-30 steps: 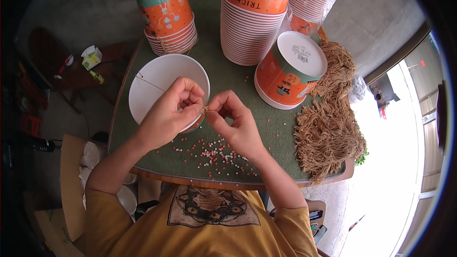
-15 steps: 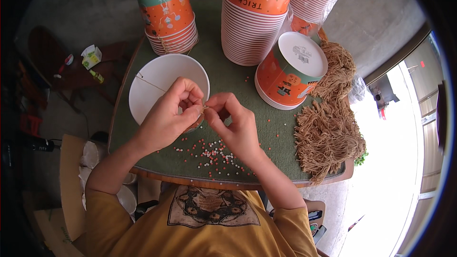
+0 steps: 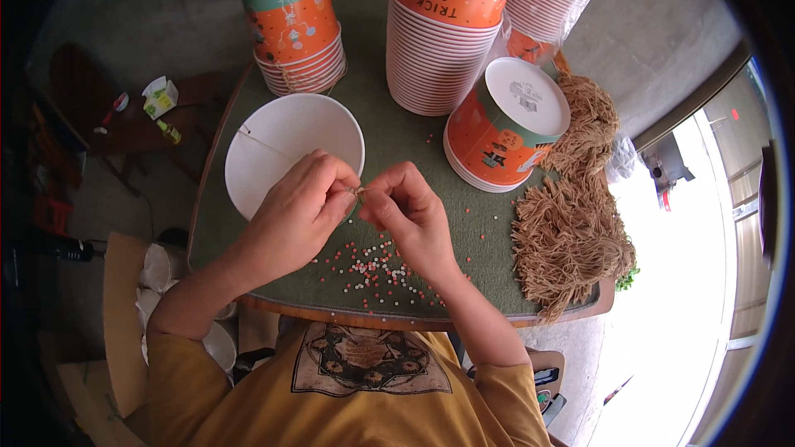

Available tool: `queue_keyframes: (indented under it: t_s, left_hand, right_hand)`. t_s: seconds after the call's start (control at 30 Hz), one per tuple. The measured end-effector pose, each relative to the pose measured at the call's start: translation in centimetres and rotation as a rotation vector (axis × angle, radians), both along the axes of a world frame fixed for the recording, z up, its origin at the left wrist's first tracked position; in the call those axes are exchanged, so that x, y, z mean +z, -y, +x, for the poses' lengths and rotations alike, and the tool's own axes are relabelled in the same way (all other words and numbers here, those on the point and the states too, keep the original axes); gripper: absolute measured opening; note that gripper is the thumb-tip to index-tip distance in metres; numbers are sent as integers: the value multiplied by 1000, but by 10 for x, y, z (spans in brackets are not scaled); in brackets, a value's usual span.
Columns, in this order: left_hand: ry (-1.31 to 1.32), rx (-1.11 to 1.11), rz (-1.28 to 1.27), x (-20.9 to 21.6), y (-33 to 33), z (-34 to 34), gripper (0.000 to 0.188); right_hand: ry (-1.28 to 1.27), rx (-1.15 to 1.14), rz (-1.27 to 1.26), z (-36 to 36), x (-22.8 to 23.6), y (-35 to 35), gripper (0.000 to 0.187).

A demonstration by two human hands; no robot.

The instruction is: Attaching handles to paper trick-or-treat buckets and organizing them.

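A white-lined paper bucket (image 3: 281, 122) faces me with its mouth, left of the table's middle. From a hole at its left rim, a thin brown twine (image 3: 263, 143) crosses the mouth toward my hands. My left hand (image 3: 300, 205) lies over the bucket's lower right rim, fingertips pinched on the twine. Close against it, my right hand (image 3: 411, 222) pinches a short end of the same twine between thumb and forefinger. A small knot or loop seems to sit between the fingertips, too fine to make out. My left hand hides the bucket's lower part.
Red and white paper dots (image 3: 377, 271) lie scattered before me on the green-covered table (image 3: 364, 58). Upside-down orange buckets stand in a short stack (image 3: 294, 29), a tall stack (image 3: 439, 50) and another short stack (image 3: 501, 128). Bundles of cut twine (image 3: 571, 240) cover the right edge.
My left hand has turned slightly, its fingers folding closer over the twine. My right fingers have drawn closer together on the twine's end. The bucket stays nearly in place.
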State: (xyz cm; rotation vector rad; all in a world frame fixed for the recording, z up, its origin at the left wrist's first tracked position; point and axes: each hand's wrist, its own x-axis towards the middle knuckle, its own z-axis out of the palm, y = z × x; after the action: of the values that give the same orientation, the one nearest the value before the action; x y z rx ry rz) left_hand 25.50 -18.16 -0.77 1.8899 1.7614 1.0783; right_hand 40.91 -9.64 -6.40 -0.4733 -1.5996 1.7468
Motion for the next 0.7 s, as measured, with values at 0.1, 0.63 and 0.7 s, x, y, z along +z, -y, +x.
queue_keyframes:
  t_s: [0.1,0.63,0.7]
  left_hand:
    - [-103,15,90,0,1,0,11]
    - [-416,68,318,-7,4,-6,16]
    - [-506,45,395,-11,2,-16,19]
  right_hand:
    - [30,11,26,2,-1,2,9]
    - [165,-255,799,-5,-5,28,19]
    - [199,-309,888,-3,-11,30,23]
